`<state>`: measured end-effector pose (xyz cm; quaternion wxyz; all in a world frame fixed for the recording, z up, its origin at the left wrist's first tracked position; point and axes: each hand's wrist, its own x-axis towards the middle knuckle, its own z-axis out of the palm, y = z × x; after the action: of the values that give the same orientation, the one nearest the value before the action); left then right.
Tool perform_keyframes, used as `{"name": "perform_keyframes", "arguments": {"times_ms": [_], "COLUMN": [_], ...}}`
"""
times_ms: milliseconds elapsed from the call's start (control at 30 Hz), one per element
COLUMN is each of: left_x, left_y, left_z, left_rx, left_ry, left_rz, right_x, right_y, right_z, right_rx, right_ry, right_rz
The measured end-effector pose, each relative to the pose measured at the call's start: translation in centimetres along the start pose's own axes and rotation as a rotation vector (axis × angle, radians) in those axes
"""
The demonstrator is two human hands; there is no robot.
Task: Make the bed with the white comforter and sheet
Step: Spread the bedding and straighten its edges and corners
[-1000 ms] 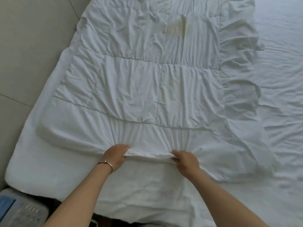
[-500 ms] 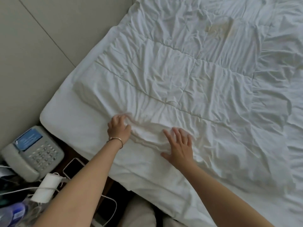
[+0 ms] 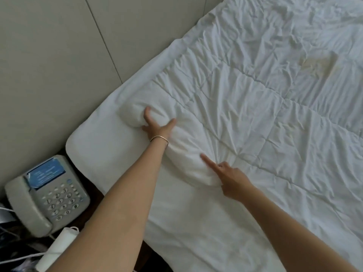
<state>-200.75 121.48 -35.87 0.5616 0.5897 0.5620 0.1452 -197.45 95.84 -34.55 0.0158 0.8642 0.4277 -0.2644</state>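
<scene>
The white quilted comforter (image 3: 255,114) lies wrinkled across the bed, its near edge folded into a puffy roll. The white sheet (image 3: 196,232) shows below that edge and at the bed's left corner. My left hand (image 3: 157,127), with a thin bracelet on the wrist, presses spread fingers into the comforter's left corner. My right hand (image 3: 229,179) is at the near edge. Its index finger lies straight on the fabric, the other fingers curl into bunched cloth, and the thumb is hidden.
A grey desk phone (image 3: 47,193) sits on a dark nightstand at the lower left, with a white wrapped cord (image 3: 57,248) and cables beside it. A beige panelled wall (image 3: 59,55) runs along the bed's left side. The comforter carries a yellowish stain (image 3: 318,63).
The view swung left, bringing the phone in. My left hand slid left along the comforter's edge to its corner. My right hand went from flat on the fabric to curled with the index finger out.
</scene>
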Motion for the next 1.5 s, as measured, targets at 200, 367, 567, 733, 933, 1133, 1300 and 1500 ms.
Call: {"name": "perform_keyframes", "arguments": {"times_ms": [200, 367, 567, 733, 933, 1133, 1300, 1500], "left_x": [-0.8, -2.9, -3.2, -3.4, -4.5, -15.1, -25.4, -36.3], "left_y": [-0.8, -0.9, -3.5, -8.2, -9.5, -11.7, -15.2, -19.7], "left_z": [-4.6, -9.8, -18.2, -21.3, -16.9, -7.1, -0.6, 3.7], "left_rx": [0.222, 0.310, 0.407, 0.543, 0.833, 1.084, 1.304, 1.407], "left_ry": [-0.003, 0.047, 0.141, 0.120, 0.116, -0.201, -0.476, -0.762], "left_rz": [0.270, 0.350, 0.252, 0.010, -0.102, 0.154, 0.435, 0.675], "right_x": [0.5, -0.7, -2.0, -1.9, -4.1, -11.1, -20.1, -31.0], "right_y": [-0.1, -4.0, -11.6, -15.1, -12.8, -5.9, 1.9, 8.0], "right_z": [-3.4, -4.2, -1.2, 4.0, 6.4, 7.9, 11.4, 14.4], "right_rx": [0.138, 0.137, 0.190, 0.123, 0.119, 0.238, 0.014, 0.225], "right_ry": [-0.174, -0.280, -0.395, -0.409, -0.264, -0.021, 0.044, 0.058], "right_rz": [-0.001, -0.103, -0.306, -0.311, -0.260, -0.092, 0.147, 0.897]}}
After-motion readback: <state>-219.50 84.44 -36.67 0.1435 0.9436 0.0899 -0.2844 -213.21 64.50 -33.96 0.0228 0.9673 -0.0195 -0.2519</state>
